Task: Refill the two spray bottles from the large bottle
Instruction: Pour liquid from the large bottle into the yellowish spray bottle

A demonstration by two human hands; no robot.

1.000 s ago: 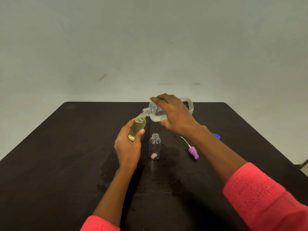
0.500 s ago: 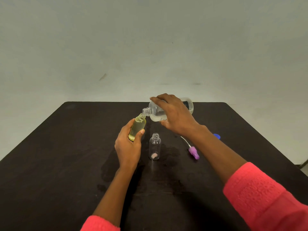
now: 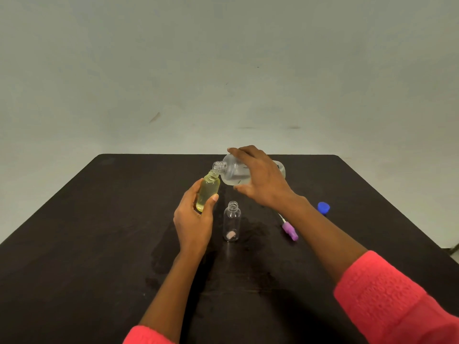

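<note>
My left hand (image 3: pixel 192 219) grips a small yellowish spray bottle (image 3: pixel 208 191), uncapped and tilted a little to the right, lifted off the black table (image 3: pixel 87 232). My right hand (image 3: pixel 260 177) holds the large clear bottle (image 3: pixel 233 172) tipped on its side, its open neck right over the small bottle's mouth. A second small spray bottle (image 3: pixel 231 221), clear and uncapped with something pinkish at the bottom, stands upright on the table between my hands.
A purple spray head with a white tube (image 3: pixel 289 230) lies on the table right of the clear bottle. A blue cap (image 3: pixel 323 207) sits farther right, near the table's edge. Wet patches darken the table around the standing bottle.
</note>
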